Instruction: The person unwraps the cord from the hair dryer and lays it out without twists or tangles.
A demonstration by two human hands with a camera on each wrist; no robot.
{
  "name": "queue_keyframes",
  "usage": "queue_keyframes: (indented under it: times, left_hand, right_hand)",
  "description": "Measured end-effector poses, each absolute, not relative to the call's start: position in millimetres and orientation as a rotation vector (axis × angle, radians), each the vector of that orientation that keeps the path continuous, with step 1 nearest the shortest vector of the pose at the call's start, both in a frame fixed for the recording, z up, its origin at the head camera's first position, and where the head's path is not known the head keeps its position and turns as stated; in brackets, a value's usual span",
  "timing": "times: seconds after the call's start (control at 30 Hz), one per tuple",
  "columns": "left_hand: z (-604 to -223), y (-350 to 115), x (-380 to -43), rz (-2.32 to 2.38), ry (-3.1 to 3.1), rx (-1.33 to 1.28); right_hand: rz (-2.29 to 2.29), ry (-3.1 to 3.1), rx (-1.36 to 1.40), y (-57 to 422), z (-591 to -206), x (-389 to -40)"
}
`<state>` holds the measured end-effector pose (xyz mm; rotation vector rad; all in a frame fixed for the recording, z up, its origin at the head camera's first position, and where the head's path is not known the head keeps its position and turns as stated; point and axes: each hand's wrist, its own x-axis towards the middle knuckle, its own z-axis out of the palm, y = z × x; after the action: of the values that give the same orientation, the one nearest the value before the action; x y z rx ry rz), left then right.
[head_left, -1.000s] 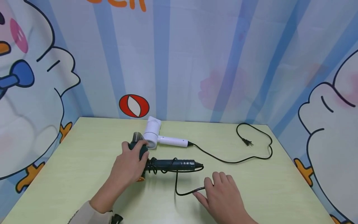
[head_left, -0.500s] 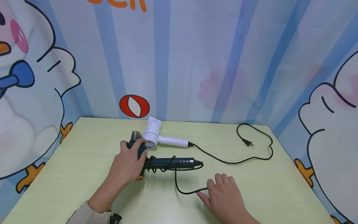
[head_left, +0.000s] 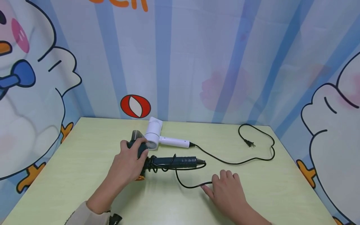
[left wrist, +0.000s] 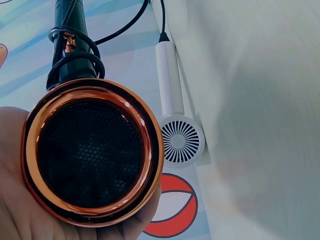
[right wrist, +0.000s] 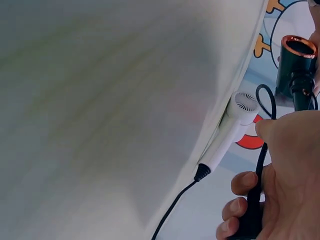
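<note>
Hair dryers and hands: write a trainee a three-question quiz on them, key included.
1. Which hand holds the dark dryer?
2. True or false: the white dryer lies on the table with its cord loose, not wound round its handle.
3. What does the right hand hold?
A) the white dryer's handle
B) the dark dryer's cord
C) the white dryer's plug

Key: 1. The left hand. 2. True. 3. B.

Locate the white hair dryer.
In the head view, the white hair dryer lies slightly left of centre near the back of the table, beyond the dark dryer.
</note>
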<state>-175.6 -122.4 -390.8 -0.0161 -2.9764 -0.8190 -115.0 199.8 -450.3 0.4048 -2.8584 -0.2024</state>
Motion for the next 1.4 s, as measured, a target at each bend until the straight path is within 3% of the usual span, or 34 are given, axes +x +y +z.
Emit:
queue_keyframes:
  times: [1.4]
  left_hand:
    - [-384,-124,-171,-0.850,-2.983,-0.031]
  right_hand:
    - [-0.097,-3.083,0.136,203,-448,-179]
